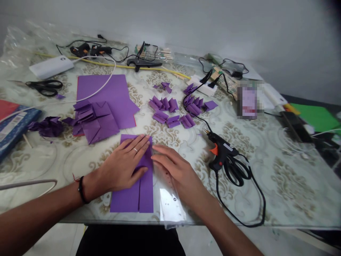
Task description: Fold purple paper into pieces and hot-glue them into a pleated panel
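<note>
A folded sheet of purple paper (125, 201) lies near the table's front edge, its long flap turned over so that a slit runs down the lower part. My left hand (121, 165) rests flat on it, fingers stretched across the upper half. Just off the paper's right edge, my right hand (181, 174) lies with its fingers extended, fingertips at the fold. Under that hand is a strip of clear plastic (172, 206), partly covered by it; whether it is gripped is not visible. Several small folded purple pieces (173, 122) sit beyond both hands.
To the right lies a black glue gun (223, 149) with its looped cord. Purple sheets (106, 85), folded purple paper (102, 122) and black-handled scissors (48, 86) are at left. A white power bank (52, 67), cutter (144, 63) and power strip (204, 85) stand behind.
</note>
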Available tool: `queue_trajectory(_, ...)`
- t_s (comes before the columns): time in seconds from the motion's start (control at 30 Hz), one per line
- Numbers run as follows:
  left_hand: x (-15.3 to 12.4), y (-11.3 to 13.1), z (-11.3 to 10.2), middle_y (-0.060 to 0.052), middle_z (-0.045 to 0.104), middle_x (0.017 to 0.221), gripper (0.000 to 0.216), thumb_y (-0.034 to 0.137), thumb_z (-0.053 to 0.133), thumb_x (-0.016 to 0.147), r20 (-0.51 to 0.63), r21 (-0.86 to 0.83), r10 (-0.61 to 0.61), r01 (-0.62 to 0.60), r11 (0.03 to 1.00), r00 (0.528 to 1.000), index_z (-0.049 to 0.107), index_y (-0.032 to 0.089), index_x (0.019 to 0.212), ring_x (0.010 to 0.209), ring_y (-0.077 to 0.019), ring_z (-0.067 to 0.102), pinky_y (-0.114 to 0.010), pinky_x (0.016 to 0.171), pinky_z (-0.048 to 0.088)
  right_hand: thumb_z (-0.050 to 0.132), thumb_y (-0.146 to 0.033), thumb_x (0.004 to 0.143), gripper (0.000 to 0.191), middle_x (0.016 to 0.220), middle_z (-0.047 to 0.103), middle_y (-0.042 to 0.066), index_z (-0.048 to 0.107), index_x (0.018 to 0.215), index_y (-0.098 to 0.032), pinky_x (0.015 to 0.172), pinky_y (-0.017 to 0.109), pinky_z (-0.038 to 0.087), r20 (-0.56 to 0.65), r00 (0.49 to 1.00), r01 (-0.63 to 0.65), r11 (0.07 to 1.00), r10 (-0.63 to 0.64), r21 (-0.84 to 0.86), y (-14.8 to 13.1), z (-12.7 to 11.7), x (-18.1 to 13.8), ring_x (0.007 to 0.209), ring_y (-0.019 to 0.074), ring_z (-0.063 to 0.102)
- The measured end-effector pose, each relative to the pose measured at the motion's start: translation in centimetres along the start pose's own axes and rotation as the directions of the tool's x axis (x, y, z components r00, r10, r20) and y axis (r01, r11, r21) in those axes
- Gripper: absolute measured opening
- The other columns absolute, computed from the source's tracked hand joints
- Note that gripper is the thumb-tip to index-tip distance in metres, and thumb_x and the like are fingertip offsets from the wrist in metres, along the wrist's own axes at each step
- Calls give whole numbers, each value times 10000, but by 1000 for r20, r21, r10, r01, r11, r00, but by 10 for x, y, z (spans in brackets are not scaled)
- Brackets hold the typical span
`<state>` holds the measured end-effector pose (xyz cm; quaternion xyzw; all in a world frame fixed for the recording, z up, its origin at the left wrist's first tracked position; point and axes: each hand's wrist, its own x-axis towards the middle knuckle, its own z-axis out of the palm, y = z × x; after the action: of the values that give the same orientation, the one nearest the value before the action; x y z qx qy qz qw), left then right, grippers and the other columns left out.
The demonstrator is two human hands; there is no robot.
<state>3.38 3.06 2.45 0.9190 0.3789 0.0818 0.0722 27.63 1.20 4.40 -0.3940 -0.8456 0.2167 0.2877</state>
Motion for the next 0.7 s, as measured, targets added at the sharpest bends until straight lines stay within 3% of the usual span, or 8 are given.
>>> queue_trajectory(0.17, 0, -2, 1, -223, 304, 1802, 868, 642, 509, 1071, 5, -34, 1, 0, 999, 1000, 360, 50, 1689, 1687, -366, 284, -522, 1329, 290, 497, -156, 1120, 312, 1458, 706, 141, 695, 1343, -244, 1155, 466, 616, 90, 991, -108, 992, 102, 67, -4, -2, 4, 1445, 261, 652)
queue_trajectory(0.33, 0, -3, 1, -219, 294, 1807, 948, 754, 475, 1051, 9, -33, 6, -5, 999, 1000, 364, 67, 1695, 1685, -377, 283, -528, 1325, 295, 490, -163, 1127, 414, 1502, 693, 139, 630, 1507, -247, 1178, 494, 599, 117, 992, -62, 995, 53, 74, 2, -1, -3, 1442, 258, 657)
queue_trajectory(0.47, 1, -2, 2, -234, 291, 1802, 1064, 849, 458, 1005, 27, -6, 7, -7, 1000, 1000, 375, 33, 1682, 1680, -392, 290, -537, 1318, 302, 504, -134, 1118, 434, 1522, 686, 140, 625, 1522, -237, 1182, 491, 600, 122, 992, -43, 994, 31, 100, 3, -1, -10, 1470, 257, 635)
queue_trajectory(0.7, 1, 0, -3, -212, 262, 1819, 944, 798, 616, 969, 52, -19, -1, 1, 1000, 999, 464, 181, 1667, 1682, -411, 281, -570, 1285, 343, 540, -181, 1129, 330, 1483, 717, 153, 680, 1428, -186, 1180, 484, 605, 153, 988, -16, 998, 5, 67, -7, -8, -18, 1438, 259, 665)
